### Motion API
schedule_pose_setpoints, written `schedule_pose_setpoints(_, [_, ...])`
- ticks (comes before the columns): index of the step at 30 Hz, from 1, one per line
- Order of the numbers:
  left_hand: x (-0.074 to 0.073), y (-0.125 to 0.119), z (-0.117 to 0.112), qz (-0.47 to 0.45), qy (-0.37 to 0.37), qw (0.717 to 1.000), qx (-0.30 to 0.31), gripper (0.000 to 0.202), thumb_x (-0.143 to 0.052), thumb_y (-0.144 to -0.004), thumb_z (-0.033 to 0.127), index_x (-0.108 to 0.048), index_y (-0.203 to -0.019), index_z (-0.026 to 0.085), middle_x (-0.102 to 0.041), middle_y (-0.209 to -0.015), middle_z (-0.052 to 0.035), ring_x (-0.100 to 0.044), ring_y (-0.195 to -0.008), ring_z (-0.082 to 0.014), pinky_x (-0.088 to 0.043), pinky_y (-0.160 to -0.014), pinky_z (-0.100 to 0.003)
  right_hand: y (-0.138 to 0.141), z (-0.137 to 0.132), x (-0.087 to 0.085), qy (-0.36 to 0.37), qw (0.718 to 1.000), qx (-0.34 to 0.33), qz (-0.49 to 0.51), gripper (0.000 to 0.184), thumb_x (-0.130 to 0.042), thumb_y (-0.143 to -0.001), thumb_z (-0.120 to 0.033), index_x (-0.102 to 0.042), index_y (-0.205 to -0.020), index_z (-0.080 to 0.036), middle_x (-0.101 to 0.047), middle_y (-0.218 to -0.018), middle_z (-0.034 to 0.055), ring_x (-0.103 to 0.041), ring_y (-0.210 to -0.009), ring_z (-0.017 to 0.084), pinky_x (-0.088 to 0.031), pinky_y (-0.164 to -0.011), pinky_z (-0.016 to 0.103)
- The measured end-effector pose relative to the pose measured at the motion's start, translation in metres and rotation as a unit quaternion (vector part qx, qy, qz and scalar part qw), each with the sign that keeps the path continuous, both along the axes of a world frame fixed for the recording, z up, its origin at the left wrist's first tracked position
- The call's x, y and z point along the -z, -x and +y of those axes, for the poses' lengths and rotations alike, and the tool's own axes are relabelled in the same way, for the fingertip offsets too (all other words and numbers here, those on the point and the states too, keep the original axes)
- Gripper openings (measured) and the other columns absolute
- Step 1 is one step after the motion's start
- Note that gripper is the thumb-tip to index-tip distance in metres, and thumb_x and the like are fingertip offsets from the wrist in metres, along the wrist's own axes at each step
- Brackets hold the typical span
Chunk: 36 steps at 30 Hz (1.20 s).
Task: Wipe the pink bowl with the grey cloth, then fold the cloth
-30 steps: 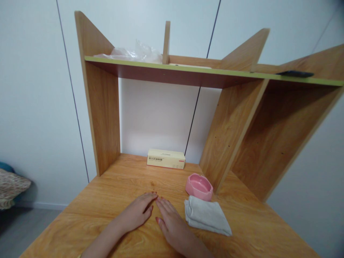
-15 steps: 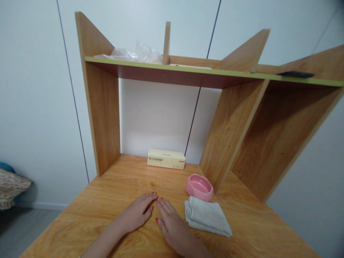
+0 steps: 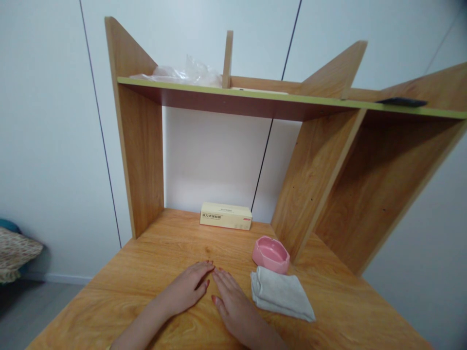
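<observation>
My left hand [image 3: 186,289] lies flat on the wooden desk [image 3: 153,262], palm down, fingers stretched out, holding nothing. Beside it my right hand [image 3: 233,304] also rests flat with fingers extended, its fingertips almost touching those of the left. Just right of my right hand lies a folded grey-white cloth [image 3: 280,294]. Behind the cloth sits a pink bowl-like dish [image 3: 270,254]. A cream rectangular box [image 3: 226,216] with red print lies at the back of the desk by the wall.
A wooden shelf unit stands on the desk, with upright side panels [image 3: 140,146] and a green-edged top shelf [image 3: 255,95]. Crumpled clear plastic [image 3: 186,73] and a dark flat object [image 3: 401,101] lie on that shelf. A patterned cushion [image 3: 16,253] shows at far left.
</observation>
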State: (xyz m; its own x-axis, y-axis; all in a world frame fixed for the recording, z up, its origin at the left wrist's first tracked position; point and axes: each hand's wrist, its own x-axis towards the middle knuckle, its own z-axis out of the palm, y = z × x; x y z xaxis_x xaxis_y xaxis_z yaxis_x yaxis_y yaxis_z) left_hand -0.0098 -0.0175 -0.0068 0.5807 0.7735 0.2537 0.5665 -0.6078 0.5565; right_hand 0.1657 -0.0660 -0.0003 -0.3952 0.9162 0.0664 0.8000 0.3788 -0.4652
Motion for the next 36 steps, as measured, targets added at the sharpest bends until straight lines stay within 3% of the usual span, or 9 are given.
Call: schedule_pose_setpoints(36, [-0.0013, -0.0003, -0.0009, 0.002, 0.005, 1.0, -0.005, 0.044, -0.043, -0.079, 0.017, -0.048, -0.122, 0.02, -0.048, -0.129, -0.0047, -0.042, -0.119, -0.0163, -0.032, -0.102, -0.035, 0.0, -0.0018, -0.0045, 0.007, 1.0, -0.006, -0.007, 0.05, -0.032, -0.087, -0.027, -0.03, -0.134, -0.01, -0.026, -0.142, 0.0068, -0.021, -0.13, 0.017, -0.017, -0.109, 0.034])
